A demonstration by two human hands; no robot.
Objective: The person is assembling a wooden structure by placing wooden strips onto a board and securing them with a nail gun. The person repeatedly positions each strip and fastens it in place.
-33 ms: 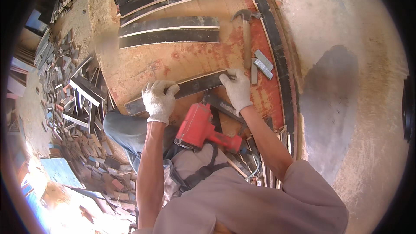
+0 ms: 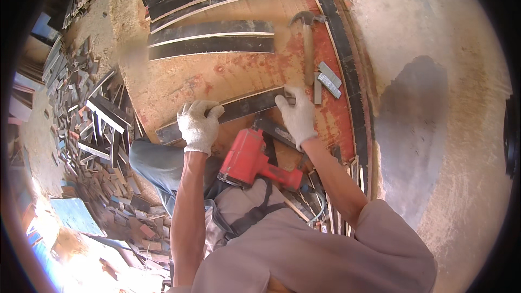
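A long black-faced wooden strip (image 2: 247,105) lies slantwise on the work board before me, its right end farther away than its left. My left hand (image 2: 199,126), in a white knit glove, grips the strip left of its middle, with thumb and fingers curled on it. At its right end my right hand (image 2: 298,116), gloved the same way, pinches the strip with bent fingers; the fingertips are partly hidden. Between my forearms a red nail gun (image 2: 244,157) with a black magazine rests near my lap, touched by neither hand.
A claw hammer (image 2: 309,49) lies on the work board (image 2: 217,78), beside silvery staple or nail strips (image 2: 329,80). More black strips (image 2: 211,45) are laid out at the far side. Heaped wood offcuts (image 2: 108,173) cover the floor to the left. A concrete floor (image 2: 461,103) spreads rightward.
My right hand has shifted very slightly on the end of the strip. Everything else looks the same.
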